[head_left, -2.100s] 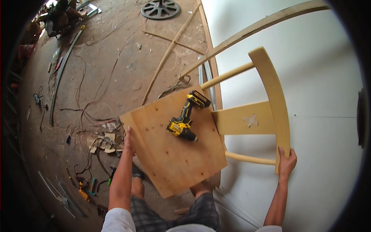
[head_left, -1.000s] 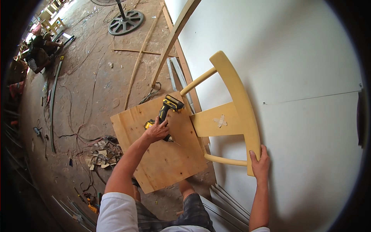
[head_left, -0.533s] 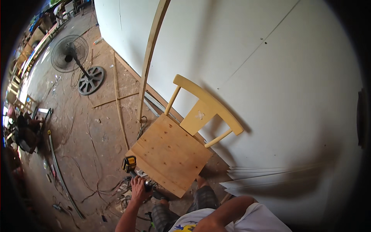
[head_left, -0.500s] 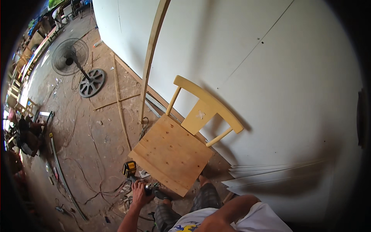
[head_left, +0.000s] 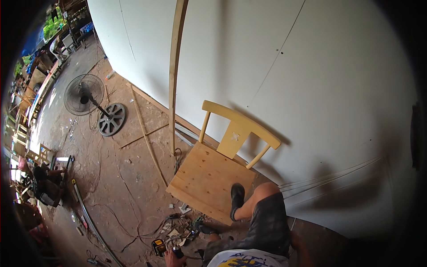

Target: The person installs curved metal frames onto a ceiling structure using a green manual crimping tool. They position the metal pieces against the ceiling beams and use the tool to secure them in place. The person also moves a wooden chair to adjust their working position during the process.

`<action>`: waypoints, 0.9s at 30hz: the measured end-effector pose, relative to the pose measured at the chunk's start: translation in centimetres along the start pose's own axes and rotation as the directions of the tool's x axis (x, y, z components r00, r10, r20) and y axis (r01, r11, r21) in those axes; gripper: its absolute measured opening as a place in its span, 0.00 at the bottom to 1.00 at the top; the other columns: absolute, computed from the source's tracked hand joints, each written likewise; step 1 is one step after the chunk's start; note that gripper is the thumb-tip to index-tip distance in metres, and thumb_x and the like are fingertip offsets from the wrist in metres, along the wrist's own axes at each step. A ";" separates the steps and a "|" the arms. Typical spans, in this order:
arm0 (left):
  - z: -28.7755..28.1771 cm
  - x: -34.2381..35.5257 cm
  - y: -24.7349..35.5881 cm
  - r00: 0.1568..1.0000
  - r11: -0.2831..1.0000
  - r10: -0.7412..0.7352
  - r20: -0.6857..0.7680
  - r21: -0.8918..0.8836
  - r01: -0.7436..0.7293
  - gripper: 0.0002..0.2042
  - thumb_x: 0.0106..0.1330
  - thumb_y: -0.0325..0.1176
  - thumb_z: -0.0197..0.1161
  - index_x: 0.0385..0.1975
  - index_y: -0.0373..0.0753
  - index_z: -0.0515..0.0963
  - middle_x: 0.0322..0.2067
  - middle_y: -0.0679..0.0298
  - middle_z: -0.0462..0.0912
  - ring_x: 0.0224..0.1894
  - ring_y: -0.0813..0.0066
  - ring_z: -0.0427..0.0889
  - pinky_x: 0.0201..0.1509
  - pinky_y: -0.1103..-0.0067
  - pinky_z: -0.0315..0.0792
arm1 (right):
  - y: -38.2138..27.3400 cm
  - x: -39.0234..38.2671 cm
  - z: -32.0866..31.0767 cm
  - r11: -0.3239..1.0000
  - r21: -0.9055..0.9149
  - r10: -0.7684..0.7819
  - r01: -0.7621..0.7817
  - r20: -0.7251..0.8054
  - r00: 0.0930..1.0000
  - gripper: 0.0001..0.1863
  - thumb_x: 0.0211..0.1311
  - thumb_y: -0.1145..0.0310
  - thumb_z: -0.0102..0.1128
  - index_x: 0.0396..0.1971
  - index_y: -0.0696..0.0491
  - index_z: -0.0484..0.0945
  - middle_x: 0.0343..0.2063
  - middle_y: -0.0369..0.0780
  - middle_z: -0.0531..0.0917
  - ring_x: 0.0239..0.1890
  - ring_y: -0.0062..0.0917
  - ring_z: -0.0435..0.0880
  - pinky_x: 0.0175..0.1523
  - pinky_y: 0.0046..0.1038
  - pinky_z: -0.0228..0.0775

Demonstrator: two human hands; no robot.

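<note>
My left hand (head_left: pixel 172 259) is closed around a cordless drill (head_left: pixel 179 252) low in the view; its yellow-and-black battery (head_left: pixel 158 247) points left. My right hand (head_left: pixel 297 242) hangs beside my right thigh, near the white wall; its fingers are dark and hidden, so a grip cannot be made out. In front of me stands a yellow chair (head_left: pixel 242 116) with a curved backrest. A square plywood board (head_left: pixel 204 171) lies over its seat, and my right shoe (head_left: pixel 237 196) rests on the board's right part. My other shoe (head_left: pixel 205 228) is on the floor.
A tall wooden strip (head_left: pixel 175 66) leans at the white panel wall (head_left: pixel 249 53). Cables (head_left: pixel 138 232) and scraps litter the floor left of my feet. Farther left are a standing fan (head_left: pixel 84 94), wooden strips (head_left: pixel 144 131), a long curved pipe (head_left: pixel 89 218) and a crouching person (head_left: pixel 48 182).
My right leg has lifted and its shoe now rests on the plywood board. My left hand has lowered with the drill. My right arm has dropped from across my front to my side.
</note>
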State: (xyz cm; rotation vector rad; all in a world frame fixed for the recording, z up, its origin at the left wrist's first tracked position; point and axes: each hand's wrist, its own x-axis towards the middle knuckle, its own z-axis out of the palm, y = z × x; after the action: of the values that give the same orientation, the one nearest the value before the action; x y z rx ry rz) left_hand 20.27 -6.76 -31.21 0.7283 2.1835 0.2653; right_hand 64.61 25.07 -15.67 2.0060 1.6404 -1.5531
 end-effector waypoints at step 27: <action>-39.3 10.5 52.8 0.575 0.398 0.804 -0.149 -0.584 -0.708 0.35 0.67 0.23 0.57 0.71 0.38 0.46 0.67 0.58 0.54 0.61 0.67 0.66 0.50 0.60 0.78 | -61.5 -4.9 -15.9 0.567 -0.271 -0.727 0.778 0.279 0.627 0.45 0.58 0.34 0.49 0.62 0.59 0.60 0.53 0.55 0.74 0.54 0.49 0.73 0.58 0.50 0.63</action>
State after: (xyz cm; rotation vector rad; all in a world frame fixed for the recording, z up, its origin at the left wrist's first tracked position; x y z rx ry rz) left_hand 7.12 44.21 9.77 1.2815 1.3001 1.2724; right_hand 26.98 56.87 24.73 0.9702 2.6873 -1.3324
